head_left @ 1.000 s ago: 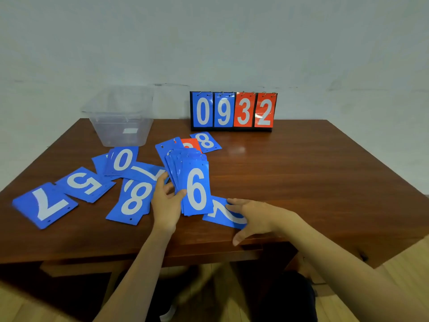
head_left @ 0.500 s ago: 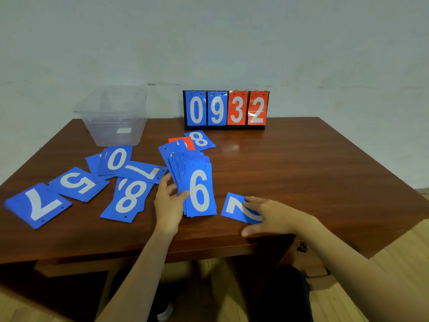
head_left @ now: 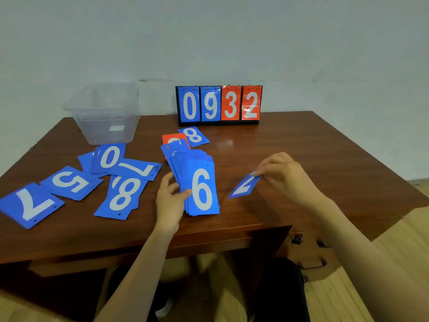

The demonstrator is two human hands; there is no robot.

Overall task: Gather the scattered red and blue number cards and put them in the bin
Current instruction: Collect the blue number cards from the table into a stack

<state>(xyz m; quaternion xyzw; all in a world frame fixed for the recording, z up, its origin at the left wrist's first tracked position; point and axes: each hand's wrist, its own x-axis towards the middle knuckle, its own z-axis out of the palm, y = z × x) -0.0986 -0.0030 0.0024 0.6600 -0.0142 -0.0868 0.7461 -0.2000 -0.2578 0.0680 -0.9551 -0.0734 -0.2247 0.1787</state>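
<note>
Blue on top and showing a 6, the fanned stack (head_left: 202, 189) is gripped by our left hand (head_left: 170, 201), with its long axis pointing away from us. Our right hand (head_left: 285, 175) pinches a single blue card (head_left: 246, 187), perhaps a 2, lifted right of the stack and tilted, its long axis rising far-right. We judge we are gathering. Next we should lay it on the stack. The clear bin (head_left: 106, 115) stands far-left.

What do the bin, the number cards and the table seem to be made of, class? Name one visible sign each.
Bin: clear, slightly frosted plastic; the wall shows through it. Number cards: thin stiff sheet, probably plastic or laminated card; punched holes, one pinched by a corner looks unbent. Table: reddish-brown wood or veneer, glossy; grain and a light reflection.
</note>
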